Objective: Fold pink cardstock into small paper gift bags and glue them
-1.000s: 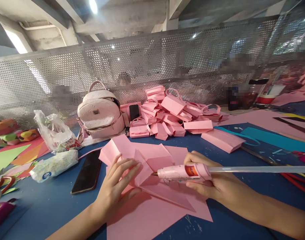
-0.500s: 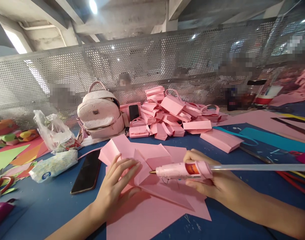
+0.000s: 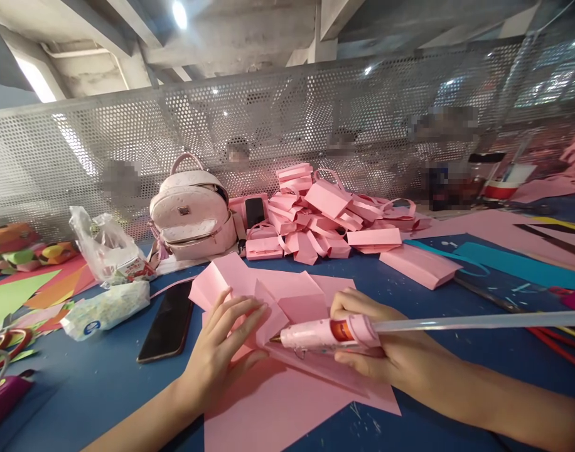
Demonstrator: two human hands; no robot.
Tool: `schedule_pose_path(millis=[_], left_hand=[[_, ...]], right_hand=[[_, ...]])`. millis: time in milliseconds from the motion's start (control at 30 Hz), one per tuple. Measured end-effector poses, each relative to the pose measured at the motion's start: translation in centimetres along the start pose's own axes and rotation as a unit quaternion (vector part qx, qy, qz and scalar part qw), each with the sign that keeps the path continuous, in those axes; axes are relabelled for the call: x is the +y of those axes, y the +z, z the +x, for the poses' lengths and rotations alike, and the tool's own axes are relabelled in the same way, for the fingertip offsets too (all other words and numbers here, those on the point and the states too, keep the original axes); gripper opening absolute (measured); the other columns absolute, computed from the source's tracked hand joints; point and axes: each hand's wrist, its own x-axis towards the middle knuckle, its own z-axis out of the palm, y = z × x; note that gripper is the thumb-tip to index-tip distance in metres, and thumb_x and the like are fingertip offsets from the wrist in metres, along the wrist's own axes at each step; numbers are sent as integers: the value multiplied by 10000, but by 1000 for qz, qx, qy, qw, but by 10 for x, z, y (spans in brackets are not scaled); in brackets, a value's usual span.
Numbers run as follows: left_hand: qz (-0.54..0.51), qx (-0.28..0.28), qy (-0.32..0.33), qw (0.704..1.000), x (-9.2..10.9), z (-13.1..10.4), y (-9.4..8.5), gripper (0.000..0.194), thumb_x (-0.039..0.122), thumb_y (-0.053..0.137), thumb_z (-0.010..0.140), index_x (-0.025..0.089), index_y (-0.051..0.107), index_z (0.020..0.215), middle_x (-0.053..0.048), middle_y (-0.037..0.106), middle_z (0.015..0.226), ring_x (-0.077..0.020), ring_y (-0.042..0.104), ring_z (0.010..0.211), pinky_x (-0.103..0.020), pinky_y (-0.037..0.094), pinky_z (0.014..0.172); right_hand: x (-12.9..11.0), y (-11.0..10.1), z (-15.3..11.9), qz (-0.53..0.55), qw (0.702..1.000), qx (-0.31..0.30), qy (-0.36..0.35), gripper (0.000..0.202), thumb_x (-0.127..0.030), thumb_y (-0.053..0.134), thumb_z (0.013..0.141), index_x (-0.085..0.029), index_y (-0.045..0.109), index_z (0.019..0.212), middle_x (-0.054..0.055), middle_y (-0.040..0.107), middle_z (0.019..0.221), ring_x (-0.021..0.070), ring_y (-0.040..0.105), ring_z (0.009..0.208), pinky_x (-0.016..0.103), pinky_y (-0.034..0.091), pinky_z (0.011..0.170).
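Observation:
My right hand is closed around a pink hot glue gun, its metal tip pointing left. A long clear glue stick sticks out of its back end toward the right. With its fingers bent over a folded piece of pink paper, my left hand holds the paper by a raised flap. The nozzle is at that flap, close to the left fingertips; whether it touches cannot be made out. Larger pink paper sheets lie beneath on the blue table.
Behind the sheets, folded pink paper bags are heaped beside a pale pink backpack. To the left lie a black phone, a tissue pack and scissors. Blue paper lies at the right.
My right hand has moved the glue gun left and slightly down, bringing its tip to the paper flap by my left fingers. My left hand keeps its hold.

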Motion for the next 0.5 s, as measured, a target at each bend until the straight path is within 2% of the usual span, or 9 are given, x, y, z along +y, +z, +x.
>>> schedule_pose_path(millis=[500], left_hand=[[2,12,12,1000,-1,0,2,543,334,594,980,188,428,1476,-145,600,1313,-265,526,1270,-528,260,1200]], right_hand=[[14,-8,-10,-33,999,36,23,244,-399,558,966,-232,447,827,-7,512,869,165,494,738,269,394,641]])
